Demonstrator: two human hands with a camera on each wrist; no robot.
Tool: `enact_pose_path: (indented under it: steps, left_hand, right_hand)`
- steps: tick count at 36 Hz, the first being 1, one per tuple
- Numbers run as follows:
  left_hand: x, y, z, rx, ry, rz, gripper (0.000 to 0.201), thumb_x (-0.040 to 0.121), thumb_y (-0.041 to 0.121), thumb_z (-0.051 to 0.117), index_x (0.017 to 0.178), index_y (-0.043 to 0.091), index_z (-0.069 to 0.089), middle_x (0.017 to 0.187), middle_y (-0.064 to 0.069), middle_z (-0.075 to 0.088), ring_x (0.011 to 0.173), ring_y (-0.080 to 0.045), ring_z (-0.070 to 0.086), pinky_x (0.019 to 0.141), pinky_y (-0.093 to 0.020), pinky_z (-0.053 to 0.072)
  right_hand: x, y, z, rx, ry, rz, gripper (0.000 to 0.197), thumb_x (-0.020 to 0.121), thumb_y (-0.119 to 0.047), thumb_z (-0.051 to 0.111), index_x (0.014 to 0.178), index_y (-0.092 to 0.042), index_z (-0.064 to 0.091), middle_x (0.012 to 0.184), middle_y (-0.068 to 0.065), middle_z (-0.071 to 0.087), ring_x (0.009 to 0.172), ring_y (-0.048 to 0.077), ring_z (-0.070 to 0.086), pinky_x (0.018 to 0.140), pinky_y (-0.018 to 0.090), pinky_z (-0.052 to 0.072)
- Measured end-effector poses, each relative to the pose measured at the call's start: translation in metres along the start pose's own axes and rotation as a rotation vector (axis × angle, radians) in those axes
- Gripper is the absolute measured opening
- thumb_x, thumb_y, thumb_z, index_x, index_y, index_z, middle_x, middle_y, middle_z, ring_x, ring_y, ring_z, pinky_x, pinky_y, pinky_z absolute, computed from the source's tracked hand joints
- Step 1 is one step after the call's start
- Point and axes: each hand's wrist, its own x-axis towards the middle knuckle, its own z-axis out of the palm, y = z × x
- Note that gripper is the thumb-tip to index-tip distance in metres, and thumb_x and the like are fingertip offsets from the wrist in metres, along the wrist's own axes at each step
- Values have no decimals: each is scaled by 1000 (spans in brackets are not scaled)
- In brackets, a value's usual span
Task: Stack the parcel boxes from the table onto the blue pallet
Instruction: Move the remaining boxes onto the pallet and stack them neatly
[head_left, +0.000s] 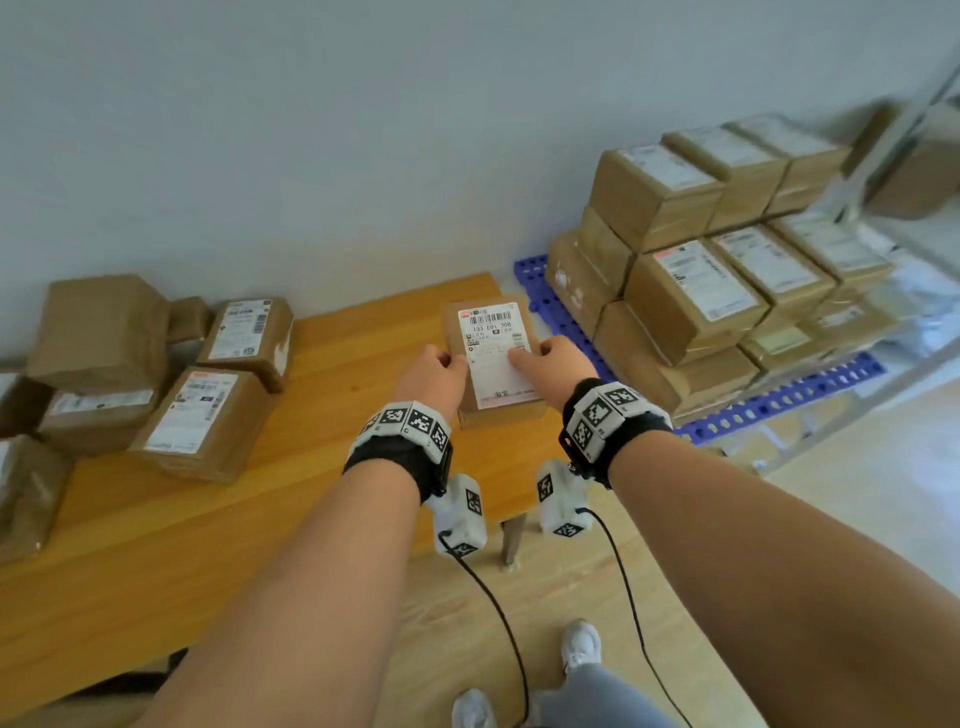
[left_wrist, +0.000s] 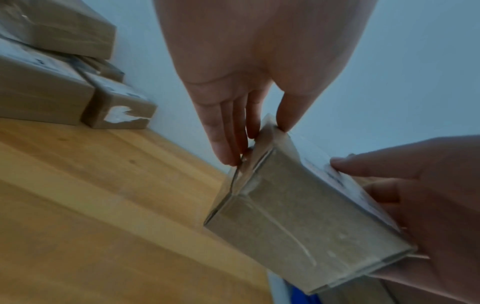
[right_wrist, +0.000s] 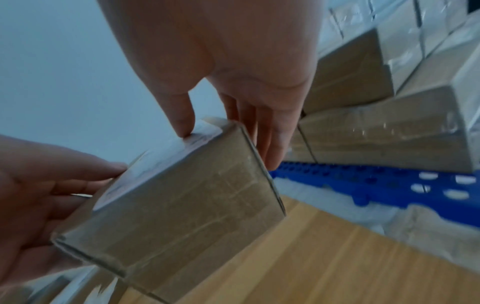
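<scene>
Head view shows the left hand (head_left: 434, 375) and the right hand (head_left: 556, 366) gripping one parcel box (head_left: 493, 358) by its sides, thumbs on its label, above the right end of the wooden table (head_left: 322, 457); more boxes (head_left: 156, 374) lie at the table's left, and stacked boxes (head_left: 727, 270) fill the blue pallet (head_left: 779, 402) just beside it
</scene>
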Motion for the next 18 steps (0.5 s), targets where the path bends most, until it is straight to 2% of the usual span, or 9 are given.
enact_pose_path:
  steps: [1,3,5,7,10,13,15,18]
  left_hand:
    - [-1,10,-1,-11,8,22,28,100,38,41,112,15,53,89,0,60,66,-13,54,53,-27,38]
    - [-3,30,0,-57,27,67,30,100,38,41,114,15,54,95,-2,64,77,-19,61,65,-32,50]
    - [-5,51,0,-93,55,107,29,100,39,41,113,17,55,97,-2,65,82,-21,64,74,-36,54]
    - [-6,71,2,-97,85,147,28,99,40,41,110,18,55,94,-1,65,80,-20,64,71,-34,52]
    - [-9,104,7,-109,116,179,25,99,43,40,103,21,52,92,1,64,79,-19,63,70,-33,53]
    - [-11,137,20,-156,131,198,28,98,44,41,102,19,54,94,-1,65,82,-21,65,75,-37,55]
    - [-13,160,31,-173,144,208,29,98,45,42,100,19,53,95,-2,66,83,-22,65,75,-37,54]
    - [-16,191,52,-181,150,228,27,98,44,43,99,19,53,93,-2,66,81,-21,65,68,-32,51]
  right_hand:
    - [-1,0,-11,9,28,-11,57,95,-45,54,139,-10,44,120,5,62,89,17,55,70,29,42]
    - [-1,1,-32,35,75,-21,55,94,-47,54,135,-11,47,116,3,62,89,17,56,69,29,41]
    - [-1,2,-53,64,114,-36,51,95,-46,53,132,-12,48,110,0,61,87,17,55,67,27,40]
    - [-1,2,-73,96,148,-52,52,95,-47,53,133,-12,49,112,1,62,88,16,55,66,26,42]
    - [1,3,-104,117,202,-77,57,92,-53,52,132,-13,50,121,2,62,103,22,60,79,32,47]
    - [4,9,-137,127,242,-100,58,91,-55,51,131,-13,51,123,4,62,109,25,59,88,36,48]
    - [6,16,-161,120,256,-111,60,92,-55,49,134,-13,50,125,5,61,111,25,58,89,35,47]
    - [13,31,-196,124,258,-110,65,92,-56,48,140,-12,44,130,6,58,112,25,57,89,36,47]
